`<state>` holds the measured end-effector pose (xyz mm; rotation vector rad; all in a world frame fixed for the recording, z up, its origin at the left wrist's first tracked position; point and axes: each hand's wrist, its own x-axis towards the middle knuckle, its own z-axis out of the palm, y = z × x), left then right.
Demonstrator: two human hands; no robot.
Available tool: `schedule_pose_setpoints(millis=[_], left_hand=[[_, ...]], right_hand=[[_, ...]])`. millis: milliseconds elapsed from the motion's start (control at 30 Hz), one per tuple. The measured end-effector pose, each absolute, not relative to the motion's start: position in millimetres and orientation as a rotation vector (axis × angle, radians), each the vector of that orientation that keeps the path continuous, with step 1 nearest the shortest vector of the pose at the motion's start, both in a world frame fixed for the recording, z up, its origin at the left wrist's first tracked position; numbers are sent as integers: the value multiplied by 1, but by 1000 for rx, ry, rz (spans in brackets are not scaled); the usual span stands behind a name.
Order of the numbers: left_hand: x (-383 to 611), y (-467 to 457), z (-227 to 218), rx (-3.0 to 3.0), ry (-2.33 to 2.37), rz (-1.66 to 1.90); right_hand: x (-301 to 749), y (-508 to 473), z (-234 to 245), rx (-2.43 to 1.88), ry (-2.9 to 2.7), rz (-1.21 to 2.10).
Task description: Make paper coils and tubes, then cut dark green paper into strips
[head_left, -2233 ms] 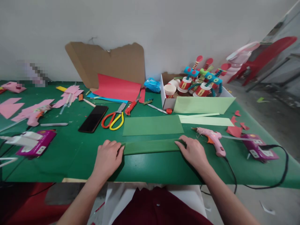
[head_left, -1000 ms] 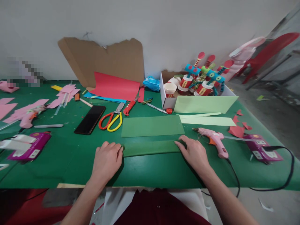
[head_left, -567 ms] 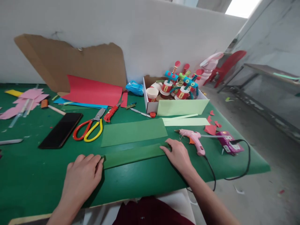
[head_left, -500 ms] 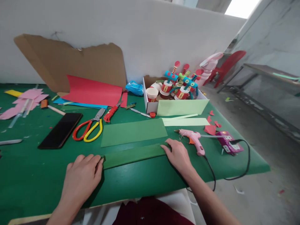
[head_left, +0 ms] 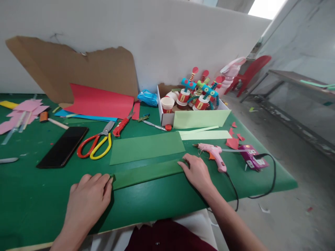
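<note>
A folded strip of green paper lies on the green table, stretched between my two hands. My left hand grips its left end, fingers curled together over the edge. At the other end my right hand pinches the strip between thumb and fingers. Just beyond it rests a flat sheet of green paper. Scissors with one red and one yellow handle lie past my left hand. A pink glue gun is to the right of my right hand, its black cord trailing off the front edge.
At the back, a white box holds paper cups and paper figures. A phone, a red-handled knife, red paper, pale green strips and a purple power block lie around. Cardboard leans on the wall.
The view has shifted slightly, so everything sits a little further left. Both hands keep their hold on the ends of the folded green strip, with no other clear change.
</note>
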<state>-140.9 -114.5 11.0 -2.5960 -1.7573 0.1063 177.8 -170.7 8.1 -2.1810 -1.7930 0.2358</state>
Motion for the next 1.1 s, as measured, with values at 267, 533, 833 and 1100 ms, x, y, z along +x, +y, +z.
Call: schedule_pose_setpoints(millis=[267,533,833,1100], left_hand=[[-140,-115,13,-2592,-1759,172],[-141,-114,10,-2594,-1779,146],[-137,-119,15,-2556,-1710,115],[-133,-124,16,-2495,-1676,72]], right_hand=[[175,-168,9,-2253,-1787,184],[176,-168,9,-2251,-1783,210],[174,-168,14,-2278,-1777,234],[173,-167,17,-2314,-1773,273]])
